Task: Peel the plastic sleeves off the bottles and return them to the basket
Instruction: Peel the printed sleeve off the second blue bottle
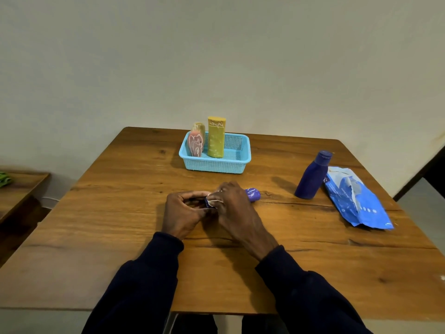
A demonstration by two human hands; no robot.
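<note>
Head view. Table (120, 237): wooden top, seen from its near edge. Basket (215, 163): light blue mesh, near the far edge at centre, holding a yellow bottle (216, 138) upright and a pink bottle (196, 143) leaning at its left end, with a third item partly hidden behind the pink one. Purple bottle (252, 194): lying on its side at mid-table, most of it covered by the hands. Left hand (184, 214): fingers curled and pinching at the bottle's left end. Right hand (234, 210): fingers closed over the bottle's body, a whitish edge of plastic showing at the knuckles. Blue bottle (311, 175): bare, upright, towards the right edge. Blue sleeve (354, 198): torn, lying flat just beside that bottle, by the right edge.
</note>
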